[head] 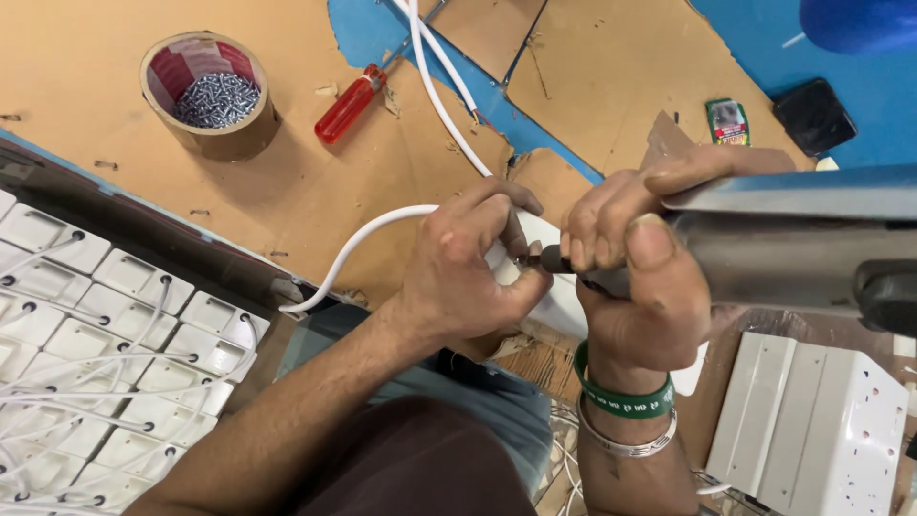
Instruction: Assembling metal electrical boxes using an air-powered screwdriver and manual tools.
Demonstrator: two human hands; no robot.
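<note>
Frame centre: left hand [468, 268] pinches white cable [368, 239] end, steadying it. Right hand [626, 277] wraps closed around grey power tool [783, 239], bit meeting cable end. Screw-filled tape roll [210, 96] and red screwdriver [351, 103] upper left, within reach.

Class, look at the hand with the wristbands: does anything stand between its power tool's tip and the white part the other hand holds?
Nothing visible does. The tool's dark tip already meets the white part, steadied by the left hand.

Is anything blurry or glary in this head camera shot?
Head view: even, soft light; the grey tool in the right hand is close and blurred, with a bright sheen along its top; the left hand, white cable and tape roll of screws look sharp.
</note>
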